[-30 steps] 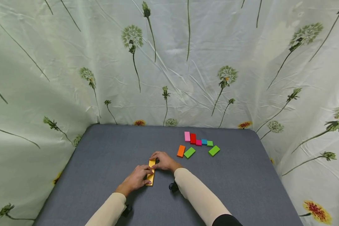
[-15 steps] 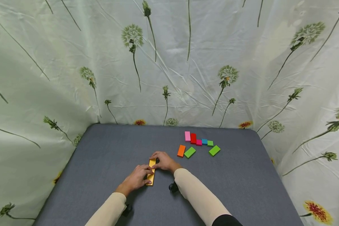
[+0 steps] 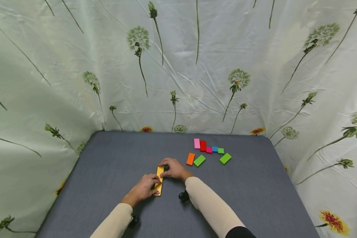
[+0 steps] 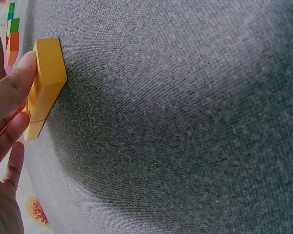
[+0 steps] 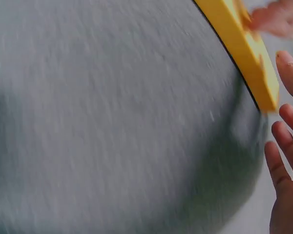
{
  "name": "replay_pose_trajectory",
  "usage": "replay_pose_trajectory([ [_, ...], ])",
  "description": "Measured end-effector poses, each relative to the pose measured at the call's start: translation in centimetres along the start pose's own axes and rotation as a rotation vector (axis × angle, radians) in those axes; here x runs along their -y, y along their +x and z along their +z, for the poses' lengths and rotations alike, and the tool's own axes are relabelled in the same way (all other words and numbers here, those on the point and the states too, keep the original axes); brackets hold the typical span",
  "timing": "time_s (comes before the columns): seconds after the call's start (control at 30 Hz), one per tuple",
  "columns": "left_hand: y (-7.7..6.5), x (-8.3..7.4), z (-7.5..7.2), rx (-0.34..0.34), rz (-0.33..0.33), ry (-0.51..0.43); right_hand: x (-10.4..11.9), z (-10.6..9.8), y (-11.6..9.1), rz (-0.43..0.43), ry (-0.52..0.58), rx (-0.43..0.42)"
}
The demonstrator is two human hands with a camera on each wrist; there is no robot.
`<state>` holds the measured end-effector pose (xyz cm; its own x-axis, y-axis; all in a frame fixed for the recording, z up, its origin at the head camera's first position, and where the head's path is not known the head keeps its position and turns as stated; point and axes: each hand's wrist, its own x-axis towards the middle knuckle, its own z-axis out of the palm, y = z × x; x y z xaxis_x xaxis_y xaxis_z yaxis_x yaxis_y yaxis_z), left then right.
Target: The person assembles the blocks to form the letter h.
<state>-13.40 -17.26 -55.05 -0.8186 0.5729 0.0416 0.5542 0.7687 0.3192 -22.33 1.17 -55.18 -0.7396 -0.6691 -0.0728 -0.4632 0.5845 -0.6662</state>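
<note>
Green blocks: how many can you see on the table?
3. One green block lies beside the orange block, another green block lies farthest right, and a small green block sits beside the blue block.

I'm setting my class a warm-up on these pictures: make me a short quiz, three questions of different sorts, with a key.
1. Count: how many green blocks lie on the table?
2. True or false: both hands are at the orange block.
3. Fill in: in the far row seen by the head camera, the ____ block sits between the magenta block and the small green block.

Key
1. Three.
2. False: the left hand and right hand are at the yellow blocks.
3. Blue.
</note>
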Motion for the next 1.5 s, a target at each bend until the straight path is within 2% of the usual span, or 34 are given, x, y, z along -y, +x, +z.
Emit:
replay_pose_trajectory([
  [0.33, -0.1, 0.2, 0.0, -0.015, 0.012, -0.007, -4.4, -4.8, -2.9, 0.107, 0.058, -0.159],
  [0.53, -0.2, 0.2, 0.1, -0.03, 0.036, -0.004, -6.3, -6.4, -4.2, 0.153, -0.005, -0.188],
  [0.83, -0.3, -0.1, 0.2, -0.013, 0.004, 0.003, -7.1, -6.7, -4.4, 0.192, -0.079, -0.122],
  [1.37, -0.2, -0.3, 0.0, -0.012, -0.009, 0.005, -7.3, -6.6, -4.5, 0.294, -0.026, -0.103],
  [1.5, -0.3, -0.2, 0.0, -0.016, -0.001, 0.015, -7.5, -6.6, -4.6, 0.294, -0.01, -0.107],
])
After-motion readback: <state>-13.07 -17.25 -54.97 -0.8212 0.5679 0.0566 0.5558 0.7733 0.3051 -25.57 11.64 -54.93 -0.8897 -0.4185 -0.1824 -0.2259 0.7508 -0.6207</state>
